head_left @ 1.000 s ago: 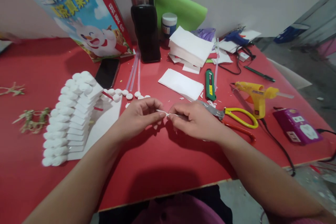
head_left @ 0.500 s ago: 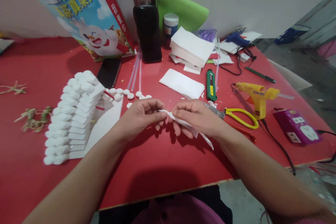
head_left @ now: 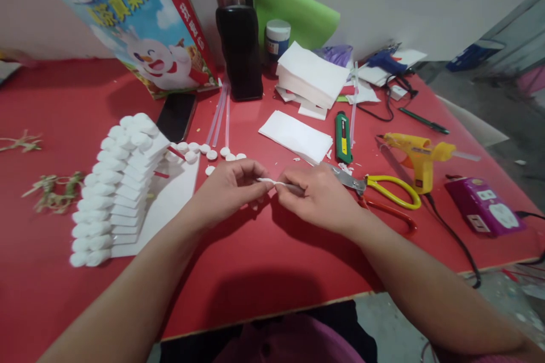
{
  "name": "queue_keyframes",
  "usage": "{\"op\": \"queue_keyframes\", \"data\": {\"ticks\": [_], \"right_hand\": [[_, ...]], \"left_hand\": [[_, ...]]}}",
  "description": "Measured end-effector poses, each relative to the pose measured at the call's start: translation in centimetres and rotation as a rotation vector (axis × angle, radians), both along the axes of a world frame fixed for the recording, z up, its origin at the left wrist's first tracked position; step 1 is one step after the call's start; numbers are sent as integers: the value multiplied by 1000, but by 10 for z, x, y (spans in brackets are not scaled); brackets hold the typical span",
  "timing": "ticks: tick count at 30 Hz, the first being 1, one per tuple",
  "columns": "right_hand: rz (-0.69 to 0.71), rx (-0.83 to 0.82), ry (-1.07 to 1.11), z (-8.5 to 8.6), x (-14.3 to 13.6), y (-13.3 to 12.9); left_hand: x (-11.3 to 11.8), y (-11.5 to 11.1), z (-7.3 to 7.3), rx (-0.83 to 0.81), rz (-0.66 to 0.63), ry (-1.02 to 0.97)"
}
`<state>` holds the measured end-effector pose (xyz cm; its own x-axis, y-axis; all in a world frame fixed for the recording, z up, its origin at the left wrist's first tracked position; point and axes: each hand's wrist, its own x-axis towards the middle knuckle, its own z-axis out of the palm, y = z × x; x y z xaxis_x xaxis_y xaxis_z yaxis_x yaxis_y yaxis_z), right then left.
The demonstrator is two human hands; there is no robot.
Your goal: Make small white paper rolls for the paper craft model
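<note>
Pinched from both sides, the thin white strip (head_left: 267, 181) was up between the fingertips!
And there it hung, just above the desk (head_left: 255, 295), midway along and in from the near edge: the left hand (head_left: 225, 190) nipped one part between thumb and finger, the right hand (head_left: 317, 195) pinched close beside it, neither hand spread. It looked light and soft, paper or thin cloth (hard to tell which), with little stiffness, so likely quick to crease or tear under a hard tug; it was best taken near the narrow middle, fingertips close together, the pull gentle. Slippery? Probably only slightly. Beyond it, towards the far edge, lay the white sheets (head_left: 296, 135); over towards the right edge, the pliers (head_left: 361, 184) and the glue gun (head_left: 421, 157).
</note>
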<state>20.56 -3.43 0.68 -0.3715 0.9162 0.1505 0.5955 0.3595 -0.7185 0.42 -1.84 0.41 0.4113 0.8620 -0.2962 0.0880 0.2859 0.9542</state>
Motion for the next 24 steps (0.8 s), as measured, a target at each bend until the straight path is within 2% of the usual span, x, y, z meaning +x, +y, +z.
{"op": "queue_keyframes", "data": {"ticks": [2,4,6,10,12,14,16,19,24], "right_hand": [[11,14,-29,-1,0,0],[-1,-64,-18,1,0,0],[-27,-239,56,4,0,1],[-39,-730,366,7,2,5],[-15,-888,523,7,3,8],[-10,-973,636,6,5,11],[-17,-1016,690,4,5,12],[-37,-1009,699,-3,3,12],[-131,-843,637,-13,-3,10]], "left_hand": [[-1,1,1,102,-34,107],[-2,2,2,280,-76,230],[-3,4,2,512,-123,320],[-5,4,-1,1099,-237,465],[-7,4,-3,1352,-275,564],[-8,3,-5,1503,-294,643],[-9,2,-5,1576,-312,703],[-8,-1,-5,1586,-327,764],[-2,-4,-3,1385,-284,699]]}}
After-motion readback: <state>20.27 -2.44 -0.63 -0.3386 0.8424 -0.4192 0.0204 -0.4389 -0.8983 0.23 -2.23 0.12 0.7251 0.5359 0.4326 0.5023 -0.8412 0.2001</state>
